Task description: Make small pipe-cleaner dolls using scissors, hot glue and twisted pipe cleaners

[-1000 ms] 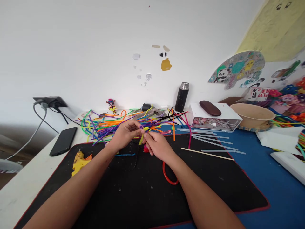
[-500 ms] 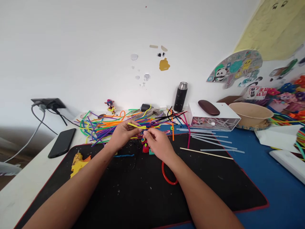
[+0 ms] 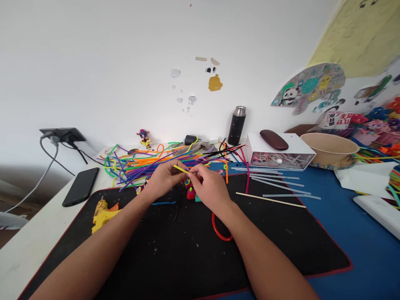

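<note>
A black mat (image 3: 187,258), speckled with fluff, covers the worktop (image 3: 37,237) in front of the person. Close under the right wrist lies a red pipe cleaner loop (image 3: 218,228). Above the mat, the left hand (image 3: 162,181) and right hand (image 3: 211,189) each pinch a fuzzy yellow pipe cleaner (image 3: 180,168), fingertips pressed together around a small bright piece. It looks like a winding step, which calls for a tight, steady grip on thin wire. Beyond the hands sprawls a heap of pipe cleaners (image 3: 140,162), and to their right lie clear glue sticks (image 3: 275,179).
</note>
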Demonstrator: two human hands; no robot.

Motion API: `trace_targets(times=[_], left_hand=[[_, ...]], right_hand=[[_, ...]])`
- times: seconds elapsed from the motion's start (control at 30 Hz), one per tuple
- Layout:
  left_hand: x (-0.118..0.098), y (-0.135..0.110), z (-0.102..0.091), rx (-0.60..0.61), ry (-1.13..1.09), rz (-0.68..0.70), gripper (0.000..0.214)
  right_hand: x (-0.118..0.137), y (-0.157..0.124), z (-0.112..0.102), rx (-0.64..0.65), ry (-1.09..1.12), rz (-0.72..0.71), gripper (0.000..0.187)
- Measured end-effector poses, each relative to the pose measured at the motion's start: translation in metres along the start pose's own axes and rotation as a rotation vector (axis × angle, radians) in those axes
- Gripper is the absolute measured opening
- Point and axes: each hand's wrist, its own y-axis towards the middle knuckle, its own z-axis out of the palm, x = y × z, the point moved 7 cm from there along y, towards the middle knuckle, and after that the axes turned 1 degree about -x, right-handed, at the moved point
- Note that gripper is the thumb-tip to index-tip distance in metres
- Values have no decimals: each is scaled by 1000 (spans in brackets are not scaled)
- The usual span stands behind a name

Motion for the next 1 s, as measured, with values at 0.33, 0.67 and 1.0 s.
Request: trace_targets(times=[0.33,0.67,1.0], left_hand=[[3,1,7,118,-84,-56,36],[0,-3,11,219,-67,-65,24],[-3,-7,18,353,-150,-116,22]], right_hand=[[-2,-1,5,50,-10,36,5],[-5,1,3,52,144,81,9],[-9,3,-4,30,226,121,7]])
